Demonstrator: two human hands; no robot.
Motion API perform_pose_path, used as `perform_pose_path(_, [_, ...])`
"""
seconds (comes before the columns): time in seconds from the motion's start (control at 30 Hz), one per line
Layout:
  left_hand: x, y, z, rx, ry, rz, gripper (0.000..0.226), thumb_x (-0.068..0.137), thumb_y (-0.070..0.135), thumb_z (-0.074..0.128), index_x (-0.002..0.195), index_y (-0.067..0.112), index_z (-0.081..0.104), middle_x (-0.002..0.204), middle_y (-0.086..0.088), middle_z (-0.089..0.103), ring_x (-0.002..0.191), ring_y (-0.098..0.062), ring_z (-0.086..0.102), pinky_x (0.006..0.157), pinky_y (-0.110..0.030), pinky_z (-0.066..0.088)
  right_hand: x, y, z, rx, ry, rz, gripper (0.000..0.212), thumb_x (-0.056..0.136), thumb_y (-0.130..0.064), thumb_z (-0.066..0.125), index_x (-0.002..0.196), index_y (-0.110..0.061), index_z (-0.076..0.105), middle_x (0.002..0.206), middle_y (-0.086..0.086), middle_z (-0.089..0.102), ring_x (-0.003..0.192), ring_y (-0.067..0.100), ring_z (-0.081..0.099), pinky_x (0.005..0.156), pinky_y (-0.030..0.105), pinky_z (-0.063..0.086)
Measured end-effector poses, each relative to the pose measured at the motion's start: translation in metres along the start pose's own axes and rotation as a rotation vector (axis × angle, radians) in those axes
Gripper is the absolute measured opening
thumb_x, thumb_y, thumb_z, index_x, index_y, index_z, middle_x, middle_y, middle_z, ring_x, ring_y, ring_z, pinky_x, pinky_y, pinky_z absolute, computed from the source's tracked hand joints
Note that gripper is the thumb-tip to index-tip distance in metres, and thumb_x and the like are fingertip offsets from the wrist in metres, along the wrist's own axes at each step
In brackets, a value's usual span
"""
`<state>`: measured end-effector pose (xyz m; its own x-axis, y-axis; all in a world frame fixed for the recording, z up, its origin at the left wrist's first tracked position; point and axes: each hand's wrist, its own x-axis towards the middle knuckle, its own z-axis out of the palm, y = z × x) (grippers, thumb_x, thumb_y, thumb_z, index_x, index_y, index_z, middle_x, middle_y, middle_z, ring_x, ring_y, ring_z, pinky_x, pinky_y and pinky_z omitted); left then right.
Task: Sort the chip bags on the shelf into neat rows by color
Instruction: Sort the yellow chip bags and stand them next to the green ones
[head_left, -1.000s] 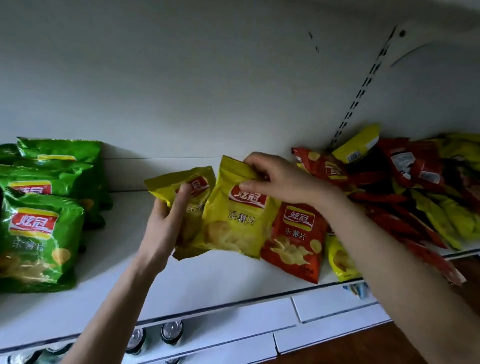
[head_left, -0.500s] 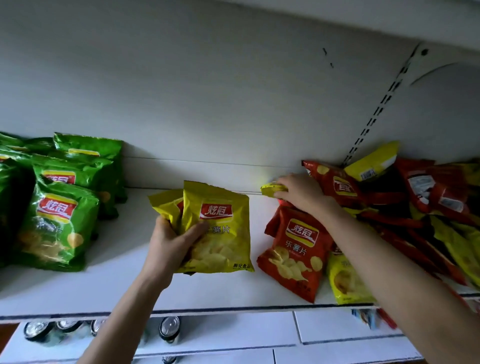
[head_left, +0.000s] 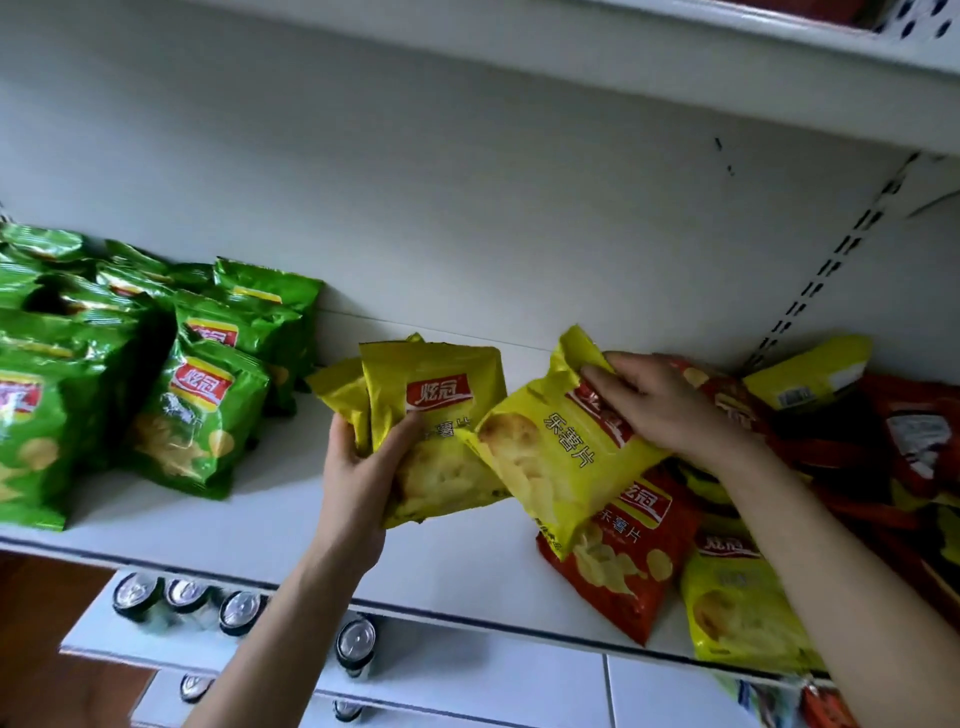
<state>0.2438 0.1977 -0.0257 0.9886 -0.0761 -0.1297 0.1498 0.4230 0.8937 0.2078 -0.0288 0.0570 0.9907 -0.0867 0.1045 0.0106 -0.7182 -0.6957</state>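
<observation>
Left hand (head_left: 358, 478): thumb in front and fingers behind, curled round the lower half of two yellow chip bags, front bag (head_left: 441, 410) and back bag (head_left: 340, 395), held upright at the centre of the view
Right hand (head_left: 670, 410): fingers pinch the top corner of a third yellow bag (head_left: 556, 457), which hangs tilted, its near edge overlapping the front bag and its lower end over a red chip bag (head_left: 628, 571)
Green chip bags (head_left: 197, 415): standing in rows at nine o'clock, apart from the yellow ones
Unsorted heap (head_left: 904, 431): red and yellow bags tumbled together at three o'clock
Shelf (head_left: 270, 525): bare white board between the green rows and the heap, probably where the yellow row will go
Likely step: passing the third bag to the left hand to join the pair
Risk, slipping: the foil looks slick and puffed, so three bags in one grip could fan out and drop
Risk, toppling: bags set down on a narrow base may fall forward, or lean into the green rows at nine o'clock
Risk, front lip: a yellow bag (head_left: 737, 608) at five o'clock lies right at the shelf's edge, so dragging the red bag beside it could tip it towards the drink cans (head_left: 239, 613) below
Hidden: the right forearm covers part of the heap, so its count is unknowable
Cut off: the green rows run past the nine o'clock edge
Unclear: whether the held pair touches the board, and the colour of some dark, back-turned bags in the heap
</observation>
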Motion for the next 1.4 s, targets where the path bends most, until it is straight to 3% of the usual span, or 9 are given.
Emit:
perform_pose_path(0.1, [-0.013,0.0,0.004,-0.024,-0.062,-0.047,0.031,0.077,0.026,0.067,0.104,0.025,0.052,0.095,-0.004,0.069,0.074,-0.021,0.067,0.041,-0.027,0.049,0.002,-0.005,0.016,-0.142,0.038,-0.129,0.038,0.094,-0.022,0.05,0.057,-0.021,0.039,0.051,-0.007,0.04,0.049,0.002,0.042,0.05,0.017,0.029])
perform_pose_path(0.27, [-0.02,-0.001,0.002,-0.096,-0.14,-0.031,0.056,0.075,0.025,0.076,0.123,0.014,0.049,0.111,-0.008,0.069,0.097,-0.021,0.068,0.067,-0.029,0.057,0.008,-0.008,0.026,-0.282,0.06,-0.182,0.036,0.094,-0.028,0.049,0.062,-0.014,0.04,0.052,-0.002,0.04,0.055,0.017,0.041,0.058,0.036,0.033])
perform_pose_path(0.37, [-0.022,0.0,0.001,-0.109,-0.173,-0.061,0.052,0.078,0.023,0.073,0.123,0.009,0.052,0.106,-0.008,0.071,0.094,-0.022,0.069,0.066,-0.027,0.056,0.01,-0.01,0.028,-0.342,0.066,-0.175,0.037,0.095,-0.03,0.046,0.061,-0.02,0.034,0.053,-0.004,0.039,0.06,0.024,0.046,0.059,0.037,0.035])
perform_pose_path(0.5, [-0.024,-0.004,0.007,-0.134,-0.166,-0.157,0.032,0.082,0.024,0.06,0.113,0.015,0.059,0.092,-0.002,0.074,0.083,-0.017,0.071,0.06,-0.027,0.057,0.015,-0.01,0.033,-0.442,0.096,-0.193,0.031,0.096,-0.035,0.042,0.082,-0.01,0.051,0.065,0.007,0.053,0.074,0.035,0.055,0.062,0.036,0.037])
perform_pose_path(0.67, [-0.024,-0.007,0.014,-0.121,-0.218,-0.118,0.049,0.075,0.026,0.075,0.118,0.015,0.055,0.105,-0.006,0.072,0.094,-0.021,0.069,0.067,-0.03,0.057,0.019,-0.015,0.038,-0.56,0.115,-0.247,0.032,0.097,-0.035,0.039,0.097,-0.008,0.057,0.076,0.015,0.06,0.076,0.034,0.055,0.062,0.035,0.035])
perform_pose_path(0.8, [-0.017,-0.013,0.009,-0.116,-0.21,-0.098,0.041,0.069,0.007,0.077,0.106,0.012,0.06,0.089,-0.006,0.073,0.078,-0.019,0.071,0.059,-0.028,0.057,0.027,-0.017,0.031,-0.181,0.081,-0.158,0.031,0.095,-0.025,0.049,0.066,-0.013,0.048,0.055,-0.003,0.043,0.053,0.004,0.043,0.055,0.026,0.032])
perform_pose_path(1.03, [-0.008,-0.027,0.002,-0.144,-0.005,-0.027,0.053,0.066,0.009,0.076,0.116,0.011,0.059,0.099,-0.006,0.072,0.091,-0.024,0.069,0.066,-0.03,0.058,0.021,-0.008,0.009,0.633,0.308,0.196,0.026,0.091,-0.04,0.048,0.088,-0.017,0.061,0.079,0.0,0.071,0.069,0.012,0.067,0.058,0.022,0.051])
perform_pose_path(1.17, [-0.001,-0.031,0.003,-0.151,0.055,0.034,0.051,0.065,0.009,0.077,0.112,0.016,0.059,0.099,-0.001,0.073,0.094,-0.022,0.069,0.076,-0.033,0.058,-0.016,-0.006,0.042,0.549,0.176,0.207,0.038,0.063,-0.044,0.064,0.095,-0.029,0.053,0.092,0.006,0.069,0.07,0.009,0.068,0.059,0.03,0.056])
perform_pose_path(1.4, [0.001,-0.024,-0.005,-0.215,0.038,-0.024,0.026,0.08,0.016,0.06,0.106,0.022,0.06,0.091,0.004,0.074,0.082,-0.012,0.07,0.063,-0.027,0.058,0.005,0.005,0.061,0.587,0.204,0.144,0.055,0.074,-0.012,0.072,0.119,-0.022,0.044,0.095,0.004,0.067,0.077,0.014,0.069,0.057,0.029,0.055])
